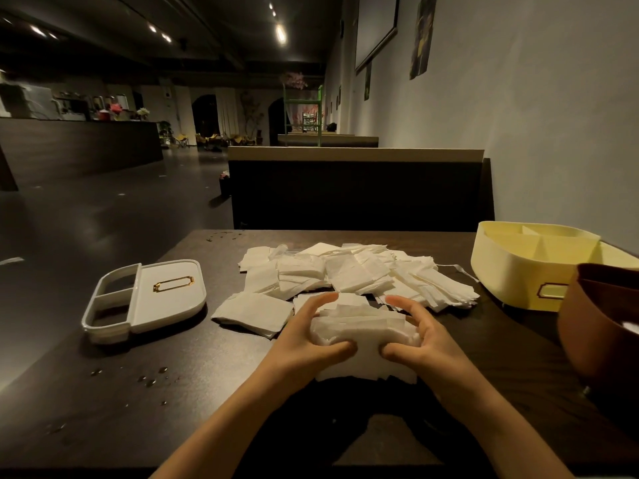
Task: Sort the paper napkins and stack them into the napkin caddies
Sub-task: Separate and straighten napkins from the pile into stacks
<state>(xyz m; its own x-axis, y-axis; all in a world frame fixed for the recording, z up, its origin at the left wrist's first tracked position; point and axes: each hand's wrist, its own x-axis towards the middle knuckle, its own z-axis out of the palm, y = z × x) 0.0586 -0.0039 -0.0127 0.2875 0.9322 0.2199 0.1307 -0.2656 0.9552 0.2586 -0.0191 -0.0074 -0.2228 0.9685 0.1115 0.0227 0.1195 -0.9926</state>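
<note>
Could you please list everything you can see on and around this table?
napkin stack: one, white, near table edge, held between both hands
loose napkins: many, white, heaped mid-table behind the stack
white caddy: one, white with gold label frame, left of the napkins
yellow caddy: one, pale yellow, far right by the wall
brown container: one, brown, right edge, in front of the yellow caddy
water drops: several, clear, near left
table: one, dark brown, under everything
left hand: grips the stack's left side
right hand: grips its right side
</note>
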